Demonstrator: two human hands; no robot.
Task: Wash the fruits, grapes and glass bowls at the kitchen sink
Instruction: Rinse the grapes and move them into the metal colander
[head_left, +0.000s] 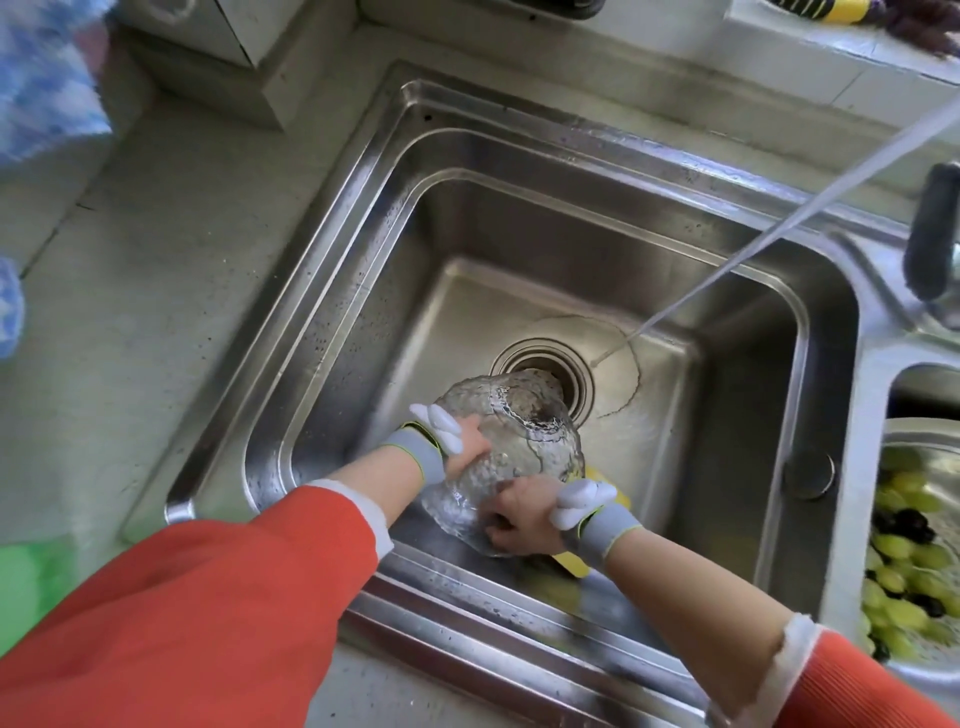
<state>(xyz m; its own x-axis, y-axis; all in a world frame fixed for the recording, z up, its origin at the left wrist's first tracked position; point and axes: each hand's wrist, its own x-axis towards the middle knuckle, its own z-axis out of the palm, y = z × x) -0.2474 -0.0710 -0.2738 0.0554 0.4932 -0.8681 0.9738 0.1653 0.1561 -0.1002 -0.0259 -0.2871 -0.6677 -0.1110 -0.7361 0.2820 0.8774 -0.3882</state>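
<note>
One glass bowl (506, 457) is sitting tilted inside the sink (519, 218), its base turned up toward the drain (545, 371) and its rim resting low against the near wall. One stream of water (779, 223) is falling slantwise from the upper right and striking the sink floor just beside the drain, well apart from the bowl. One metal colander (906, 431) is standing in the second basin at right, holding a heap of green and dark grapes (904, 551), too many to count. One yellow sponge (621, 493) is lying under the bowl and the right wrist, largely hidden.

Two hands are working, both forearms reaching in from red sleeves (208, 597), each wrist wearing a grey band. The left hand (467, 444) is pressing against the bowl's left side; how its fingers are lying cannot be told through the glass. The right hand (522, 514) is gripping the bowl's near rim, fingers curled round it.
</note>
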